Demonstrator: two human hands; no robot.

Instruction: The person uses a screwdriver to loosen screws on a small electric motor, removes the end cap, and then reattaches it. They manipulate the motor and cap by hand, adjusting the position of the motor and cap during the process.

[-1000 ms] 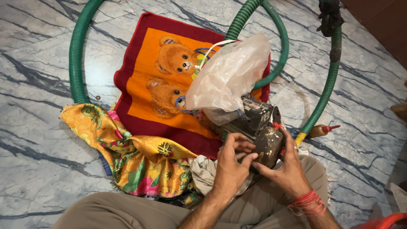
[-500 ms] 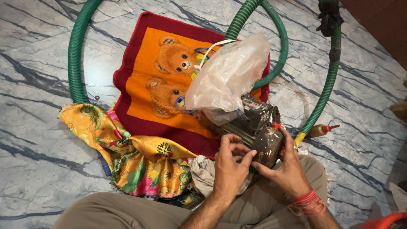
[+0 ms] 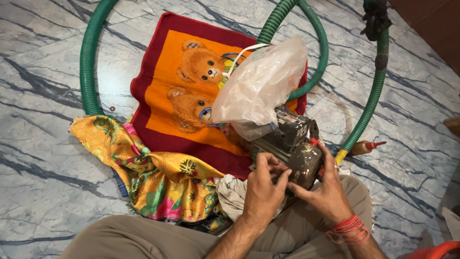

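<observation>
your left fingers (image 3: pixel 277 173) were curled and pressed onto the near end of the small grimy motor (image 3: pixel 293 146), their tips bunched against its paint-spattered round housing; they touched it rather than wrapping it, so whether they pinched some small part there could not be told; your left hand (image 3: pixel 263 192) sat low over the near side of the machine, wrist coming up from between your knees; your right hand (image 3: pixel 326 192) cupped the motor from the right, thumb reaching in toward the left fingertips and the other fingers wrapped round the far side of the housing, closed on it in a steadying grip; red threads (image 3: pixel 349 229) circled that wrist; the motor itself lay just in front of your lap, tilted, its far end tucked under a crumpled clear plastic bag (image 3: pixel 261 86) that rested on top of it; beneath and beyond it lay a maroon and orange mat with two teddy bears (image 3: pixel 182 91), flat on the marble floor (image 3: pixel 43 158); a yellow floral cloth (image 3: pixel 143 168) was bunched against the mat's near left corner, with a pale rag (image 3: pixel 232 192) just beside your left wrist; a green ribbed hose (image 3: pixel 88 62) looped round the mat on the left and curved back on the right; a small brown bottle with a red nozzle (image 3: pixel 363 147) lay on the floor near the hose's yellow-tipped end, right of the motor; your khaki trouser legs (image 3: pixel 158 237) filled the bottom edge.
</observation>
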